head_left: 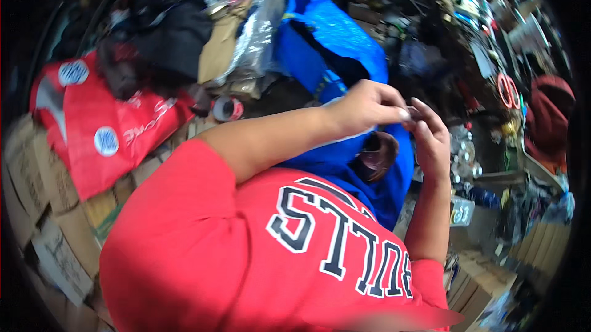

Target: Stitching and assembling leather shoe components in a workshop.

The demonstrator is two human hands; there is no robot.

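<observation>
Above the blue bag (332,30), my two hands come together at the fingertips. My left hand (369,107) is closed, thumb and forefinger pinched on a small dark piece (414,112). From the other side, my right hand (431,132) pinches the same piece with bent fingers. It is too small and blurred to name. Just below the fingers is a glossy dark brown curved thing (380,155), in front of the blue cloth. Whether it joins the small piece cannot be seen.
To the left lie a red bag (86,123) with round white stickers, stacked cardboard boxes (40,172) and a round red-and-white container (228,108). Red-handled scissors (508,90) hang among clutter at right. More cardboard (480,283) stands at lower right.
</observation>
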